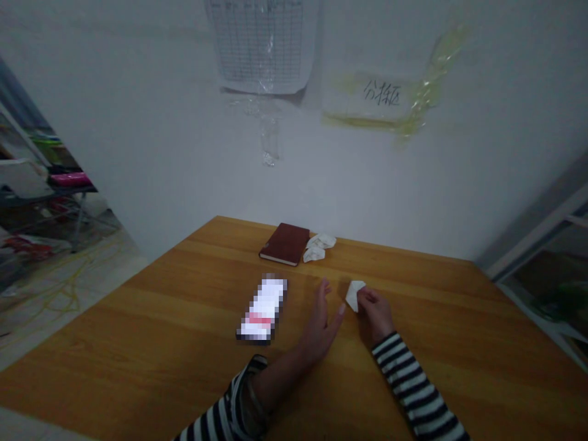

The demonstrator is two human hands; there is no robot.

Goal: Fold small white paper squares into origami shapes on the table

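The right hand (378, 312) pinches paper (353, 296), likely light and easily creased, best held by its edge; the left hand (318, 327), fingers spread, holds nothing.

This looks like a workroom or a plain office corner. A gridded sheet (261, 52) and a handwritten sign (382, 93) are taped to the white wall (184, 135), above a wooden table (174, 294) with a notebook (285, 244) on it. At the far left, clutter (34, 248) crowds a pale floor (114, 251), though that side is too blurred to make out well.
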